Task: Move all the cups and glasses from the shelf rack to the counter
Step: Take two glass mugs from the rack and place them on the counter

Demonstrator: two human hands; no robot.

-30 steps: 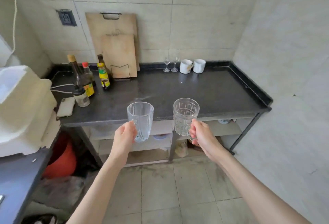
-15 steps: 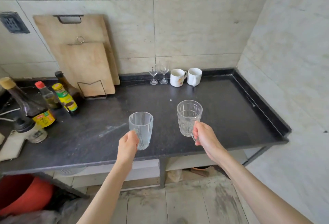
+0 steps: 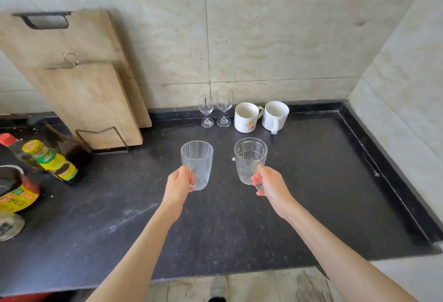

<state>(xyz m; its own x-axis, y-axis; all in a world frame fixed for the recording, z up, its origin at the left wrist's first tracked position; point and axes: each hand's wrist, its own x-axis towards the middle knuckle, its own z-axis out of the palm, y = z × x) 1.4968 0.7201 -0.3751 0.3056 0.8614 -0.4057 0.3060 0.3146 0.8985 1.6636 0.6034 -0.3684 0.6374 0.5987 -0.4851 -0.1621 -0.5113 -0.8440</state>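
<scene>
My left hand grips a clear ribbed glass mug by its handle, upright above the dark counter. My right hand holds a clear patterned glass mug by its handle, also upright, beside the first. At the back of the counter stand two small wine glasses and two white mugs. The shelf rack is out of view.
Two wooden cutting boards lean on the tiled wall at the back left in a wire stand. Sauce bottles crowd the counter's left side. A raised rim runs along the counter's right edge beside the wall.
I have stepped closer and both hands have carried the glass mugs forward over the counter. The shelf below the counter has dropped out of view.
</scene>
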